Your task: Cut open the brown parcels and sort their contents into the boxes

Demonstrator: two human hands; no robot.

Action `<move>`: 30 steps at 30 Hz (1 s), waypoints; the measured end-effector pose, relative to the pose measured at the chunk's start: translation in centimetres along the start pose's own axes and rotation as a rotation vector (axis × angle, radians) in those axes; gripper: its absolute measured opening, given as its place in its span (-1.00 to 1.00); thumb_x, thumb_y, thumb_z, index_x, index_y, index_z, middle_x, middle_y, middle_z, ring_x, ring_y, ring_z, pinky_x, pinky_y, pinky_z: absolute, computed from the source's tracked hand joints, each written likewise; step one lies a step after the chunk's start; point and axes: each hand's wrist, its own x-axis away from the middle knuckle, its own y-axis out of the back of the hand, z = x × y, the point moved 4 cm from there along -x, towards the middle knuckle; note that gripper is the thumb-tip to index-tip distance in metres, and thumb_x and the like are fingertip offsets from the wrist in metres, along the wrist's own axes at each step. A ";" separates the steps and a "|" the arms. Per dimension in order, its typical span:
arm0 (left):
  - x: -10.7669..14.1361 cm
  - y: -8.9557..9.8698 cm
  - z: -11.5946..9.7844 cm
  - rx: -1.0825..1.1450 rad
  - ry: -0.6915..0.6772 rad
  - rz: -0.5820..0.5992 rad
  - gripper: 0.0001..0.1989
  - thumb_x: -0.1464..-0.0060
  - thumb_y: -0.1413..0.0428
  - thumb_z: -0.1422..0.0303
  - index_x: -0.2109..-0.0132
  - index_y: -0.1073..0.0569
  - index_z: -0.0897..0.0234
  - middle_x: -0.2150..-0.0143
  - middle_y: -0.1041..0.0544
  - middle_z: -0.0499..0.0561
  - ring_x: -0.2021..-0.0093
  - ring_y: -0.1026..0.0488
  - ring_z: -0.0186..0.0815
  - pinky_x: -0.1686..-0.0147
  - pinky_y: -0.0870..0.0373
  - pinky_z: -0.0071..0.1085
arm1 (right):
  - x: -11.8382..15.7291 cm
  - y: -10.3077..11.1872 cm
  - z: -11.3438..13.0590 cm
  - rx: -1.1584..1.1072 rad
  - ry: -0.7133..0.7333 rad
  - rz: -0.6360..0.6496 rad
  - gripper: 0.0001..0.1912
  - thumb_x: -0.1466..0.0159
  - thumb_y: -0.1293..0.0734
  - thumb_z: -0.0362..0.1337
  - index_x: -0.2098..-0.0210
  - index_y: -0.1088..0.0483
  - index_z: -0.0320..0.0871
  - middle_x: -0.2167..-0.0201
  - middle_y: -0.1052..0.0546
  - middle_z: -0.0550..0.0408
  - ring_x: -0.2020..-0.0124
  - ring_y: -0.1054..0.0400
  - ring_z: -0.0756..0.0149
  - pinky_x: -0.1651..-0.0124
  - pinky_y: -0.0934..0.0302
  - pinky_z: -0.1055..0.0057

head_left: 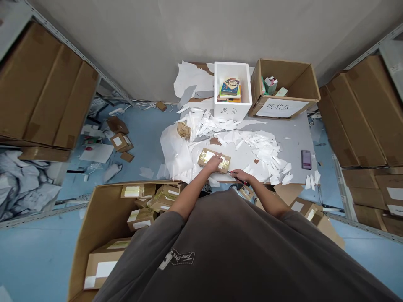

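Observation:
A small taped cardboard box (204, 155) lies near the front edge of the table. My left hand (214, 162) rests on top of it, fingers spread across the tape and label. At the box's right end, my right hand (241, 175) is wrapped round a thin tool (244, 182) with red and black parts. The tool's tip touches or nearly touches the box's lower right corner; what kind of tool it is cannot be made out clearly.
White paper strips (264, 147) cover much of the table (292, 126). Behind stand a white foam box (232, 111) with books and a cardboard box (283, 108) with small packages. A phone (306, 160) lies right. A large carton (85, 222) of parcels stands front left.

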 end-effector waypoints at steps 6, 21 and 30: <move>-0.5 0.4 2.7 -0.019 0.139 -0.098 0.03 -0.18 -0.37 0.06 -0.63 -0.08 0.07 -0.66 -0.08 0.12 -0.68 0.27 0.13 -0.60 0.14 0.15 | 2.0 0.3 -1.2 0.050 -0.019 -0.321 -0.63 -0.51 -0.18 0.09 0.24 -0.33 -0.05 0.51 -0.43 0.22 0.42 -0.39 0.26 0.29 -0.27 0.45; 0.5 -1.5 2.6 -0.060 0.080 -0.204 -0.21 -0.39 -0.11 -0.03 -0.60 -0.18 0.17 -0.61 -0.21 0.18 -0.67 0.13 0.11 -0.61 0.32 0.13 | 1.6 -2.5 0.9 0.378 0.036 -0.428 -0.61 -0.57 -0.22 -0.05 -0.30 -0.33 -0.02 -0.19 -0.58 -0.04 -0.08 -0.50 0.10 -0.06 -0.29 0.35; 0.8 -1.8 2.4 -0.020 0.097 -0.216 -0.12 -0.30 -0.24 -0.04 -0.59 -0.17 0.15 -0.62 -0.17 0.24 -0.66 0.10 0.19 -0.60 0.30 0.25 | 2.2 -2.5 0.8 0.488 -0.138 -0.581 -0.61 -0.62 -0.13 -0.05 -0.30 -0.29 -0.09 -0.15 -0.59 -0.21 -0.02 -0.55 0.01 0.01 -0.28 0.32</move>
